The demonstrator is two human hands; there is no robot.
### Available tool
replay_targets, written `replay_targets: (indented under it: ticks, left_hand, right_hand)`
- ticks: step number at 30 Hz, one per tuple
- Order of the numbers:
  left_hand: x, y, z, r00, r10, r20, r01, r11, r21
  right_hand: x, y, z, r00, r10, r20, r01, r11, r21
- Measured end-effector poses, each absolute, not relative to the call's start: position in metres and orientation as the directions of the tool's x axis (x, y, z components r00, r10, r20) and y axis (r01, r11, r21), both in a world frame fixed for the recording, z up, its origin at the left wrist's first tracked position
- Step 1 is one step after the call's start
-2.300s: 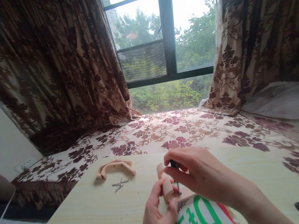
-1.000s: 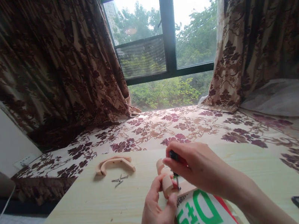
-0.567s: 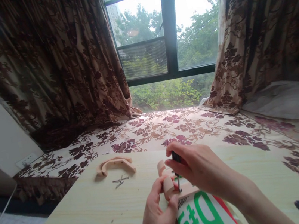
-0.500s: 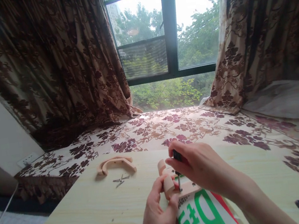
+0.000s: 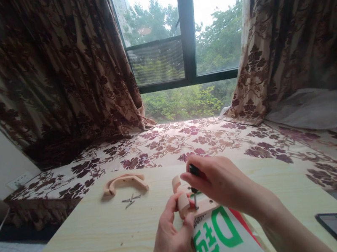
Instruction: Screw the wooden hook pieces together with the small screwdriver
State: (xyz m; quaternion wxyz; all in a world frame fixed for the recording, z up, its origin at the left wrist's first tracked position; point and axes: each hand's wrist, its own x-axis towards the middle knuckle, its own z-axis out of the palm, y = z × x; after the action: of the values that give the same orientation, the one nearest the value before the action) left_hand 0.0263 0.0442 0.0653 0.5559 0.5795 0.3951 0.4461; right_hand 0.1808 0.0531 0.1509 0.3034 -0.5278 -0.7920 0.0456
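Note:
My right hand (image 5: 218,180) is closed around the black handle of a screwdriver (image 5: 194,170). The shaft points down, its tip at a hole or screw near the end of a pale wooden bar. Thumb and fingers of my left hand (image 5: 174,233) pinch a rounded wooden block (image 5: 184,204) at that end of the bar. A second rounded block (image 5: 176,183) stands just behind it. Beneath the wooden parts lies a white pack (image 5: 218,235) with large green lettering and a red edge. My right hand hides part of the wooden assembly.
Two curved wooden pieces (image 5: 128,179) lie on the pale wooden table (image 5: 79,250) at left, with several screws (image 5: 131,200) in front. A dark-edged flat device (image 5: 334,223) sits at the right edge. A floral-covered ledge (image 5: 171,142) runs behind, below the window.
The whole view has shifted slightly, so everything appears a little further left and higher. Both hands keep their grips, and the screwdriver tip stays at the same spot on the bar.

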Motion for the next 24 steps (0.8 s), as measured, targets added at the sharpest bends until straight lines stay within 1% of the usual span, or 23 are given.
replay_targets:
  ticks: [3, 6, 9, 12, 14, 16, 19, 21, 24]
  left_hand:
    - [0.0268, 0.0434, 0.0676, 0.3, 0.952, 0.067, -0.053, -0.053, 0.997]
    - [0.0271, 0.042, 0.0707, 0.283, 0.958, 0.055, -0.046, -0.044, 0.998]
    - [0.0264, 0.0428, 0.0698, 0.266, 0.96, 0.092, -0.004, -0.094, 0.996]
    - [0.0254, 0.045, 0.0671, 0.278, 0.955, 0.102, 0.012, -0.11, 0.994]
    - [0.0246, 0.0458, 0.0664, 0.294, 0.951, 0.093, 0.008, -0.099, 0.995]
    - [0.0238, 0.0458, 0.0665, 0.31, 0.946, 0.092, 0.009, -0.1, 0.995]
    - [0.0228, 0.0449, 0.0669, 0.317, 0.943, 0.102, 0.031, -0.117, 0.993]
    - [0.0226, 0.0443, 0.0667, 0.31, 0.946, 0.095, 0.05, -0.116, 0.992]
    - [0.0229, 0.044, 0.0661, 0.3, 0.949, 0.097, 0.062, -0.121, 0.991]
  right_hand:
    - [0.1814, 0.0528, 0.1498, -0.229, 0.862, 0.452, 0.839, 0.41, -0.357]
    - [0.1809, 0.0494, 0.1515, -0.296, 0.848, 0.439, 0.805, 0.469, -0.364]
    - [0.1784, 0.0494, 0.1508, -0.346, 0.833, 0.433, 0.81, 0.498, -0.311]
    - [0.1754, 0.0543, 0.1465, -0.282, 0.848, 0.45, 0.883, 0.412, -0.224]
    - [0.1755, 0.0572, 0.1447, -0.211, 0.864, 0.457, 0.923, 0.33, -0.198]
    - [0.1778, 0.0573, 0.1459, -0.193, 0.872, 0.45, 0.92, 0.32, -0.227]
    - [0.1827, 0.0531, 0.1517, -0.288, 0.869, 0.402, 0.828, 0.437, -0.351]
    - [0.1844, 0.0508, 0.1542, -0.351, 0.861, 0.367, 0.772, 0.488, -0.408]
    - [0.1834, 0.0516, 0.1522, -0.338, 0.862, 0.378, 0.782, 0.48, -0.398]
